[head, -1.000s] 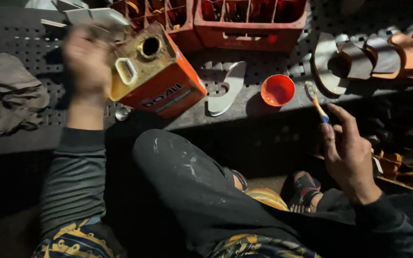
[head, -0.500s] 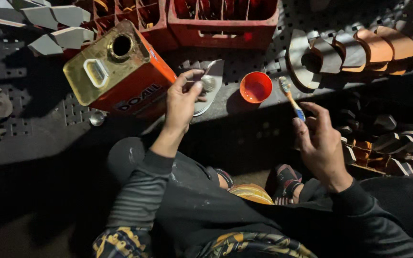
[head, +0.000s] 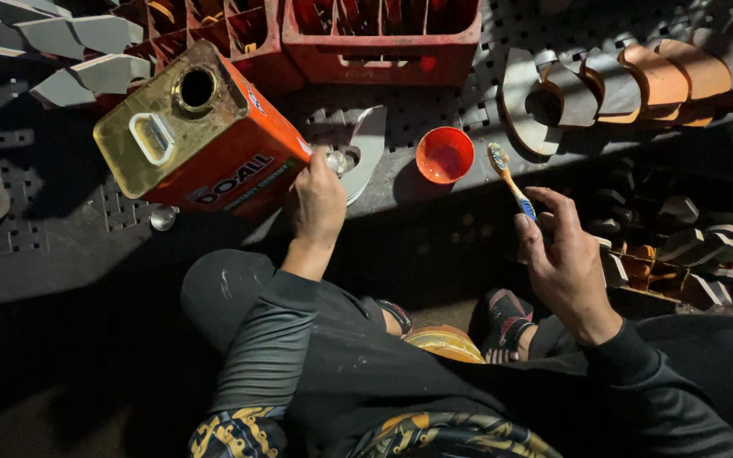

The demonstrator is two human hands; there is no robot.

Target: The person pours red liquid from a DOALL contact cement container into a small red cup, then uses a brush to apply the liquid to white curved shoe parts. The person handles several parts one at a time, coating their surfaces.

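Seated low, left hand (head: 319,202) pinches a small slippery cap (head: 337,160) beside the rigid can (head: 201,136); right hand (head: 566,259) grips a light toothbrush (head: 511,181) by its handle.

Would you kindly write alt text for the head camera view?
Seen from above, a seated person's left hand holds a small round cap beside an orange metal can, while the right hand holds a toothbrush near a small orange bowl.
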